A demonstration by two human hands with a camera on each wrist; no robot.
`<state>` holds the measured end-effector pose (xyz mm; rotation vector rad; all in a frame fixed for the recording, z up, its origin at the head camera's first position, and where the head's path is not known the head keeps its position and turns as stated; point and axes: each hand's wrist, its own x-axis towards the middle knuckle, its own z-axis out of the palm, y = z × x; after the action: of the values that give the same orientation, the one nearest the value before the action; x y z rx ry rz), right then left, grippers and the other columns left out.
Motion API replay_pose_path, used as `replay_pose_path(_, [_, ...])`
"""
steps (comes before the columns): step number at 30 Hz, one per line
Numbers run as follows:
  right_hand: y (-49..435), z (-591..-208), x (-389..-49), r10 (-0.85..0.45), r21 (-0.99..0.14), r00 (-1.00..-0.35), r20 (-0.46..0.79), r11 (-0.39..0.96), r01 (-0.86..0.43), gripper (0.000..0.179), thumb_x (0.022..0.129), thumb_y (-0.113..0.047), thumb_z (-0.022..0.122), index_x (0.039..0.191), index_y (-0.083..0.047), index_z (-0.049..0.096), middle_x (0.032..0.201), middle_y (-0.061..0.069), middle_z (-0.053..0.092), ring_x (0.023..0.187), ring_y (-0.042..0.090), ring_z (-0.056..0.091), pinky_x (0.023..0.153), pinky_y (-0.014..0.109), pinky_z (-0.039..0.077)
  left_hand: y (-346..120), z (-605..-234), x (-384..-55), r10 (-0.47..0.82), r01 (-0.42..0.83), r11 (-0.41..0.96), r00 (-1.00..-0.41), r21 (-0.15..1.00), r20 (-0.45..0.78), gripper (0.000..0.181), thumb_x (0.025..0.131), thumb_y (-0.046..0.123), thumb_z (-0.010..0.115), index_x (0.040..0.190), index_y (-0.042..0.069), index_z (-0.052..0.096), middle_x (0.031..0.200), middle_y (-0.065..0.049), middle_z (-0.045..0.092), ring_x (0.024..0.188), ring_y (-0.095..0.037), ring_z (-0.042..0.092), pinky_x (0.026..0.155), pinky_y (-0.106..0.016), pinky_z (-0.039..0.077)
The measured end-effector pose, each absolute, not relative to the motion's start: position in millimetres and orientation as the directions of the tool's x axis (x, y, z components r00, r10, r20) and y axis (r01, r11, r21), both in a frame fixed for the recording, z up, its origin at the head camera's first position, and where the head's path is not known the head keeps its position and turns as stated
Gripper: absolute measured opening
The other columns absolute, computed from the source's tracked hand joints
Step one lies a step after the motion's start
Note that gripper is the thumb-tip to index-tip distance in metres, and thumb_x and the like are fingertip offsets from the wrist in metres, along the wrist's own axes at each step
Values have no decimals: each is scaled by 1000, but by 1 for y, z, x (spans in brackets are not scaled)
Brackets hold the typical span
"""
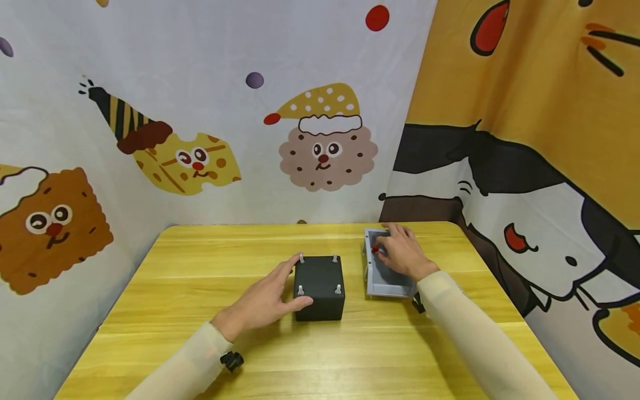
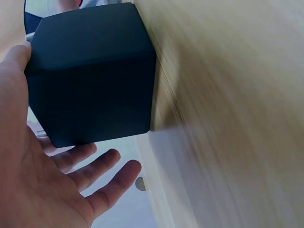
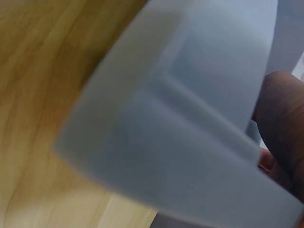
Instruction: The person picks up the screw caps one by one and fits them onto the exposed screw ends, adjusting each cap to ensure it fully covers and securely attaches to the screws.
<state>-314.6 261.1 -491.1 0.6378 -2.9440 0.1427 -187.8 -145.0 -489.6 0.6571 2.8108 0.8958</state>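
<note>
Pegs (image 1: pixel 300 290) already topped the lower-centre box (image 1: pixel 320 278), left hand (image 1: pixel 265 300) spread against it; a red piece (image 1: pixel 375 249) was still in the tray (image 1: pixel 390 290), right hand (image 1: pixel 404 254) there, grip unclear.

Blurred pale grey box (image 3: pixel 142 142) with a raised ridge across the centre, shadowed fingers (image 3: pixel 285 111) at right edge, wood-grained worktop (image 3: pixel 35 85) along left.
</note>
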Motion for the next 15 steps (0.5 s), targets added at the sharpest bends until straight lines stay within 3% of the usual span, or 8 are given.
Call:
replay_pose_path(6, [258, -491, -321, -411, -69, -904, 120, 904, -421, 18, 104, -19, 89, 122, -17, 88, 173, 31, 54, 159, 57, 53, 132, 81, 37, -146, -492, -189, 437, 365, 729, -900, 580, 17, 115, 102, 92, 61, 189, 38, 8, 195, -5, 27, 159, -41, 62, 124, -65, 56])
replay_pose_path(15, [258, -494, -330, -423, -100, -900, 101, 896, -433, 12, 99, -18, 96, 108, -22, 89, 169, 29, 58, 160, 55, 52, 129, 85, 38, -147, -496, -189, 433, 357, 714, -901, 603, 20, 113, 102, 92, 62, 188, 43, 7, 195, -2, 27, 161, -39, 61, 125, -64, 56])
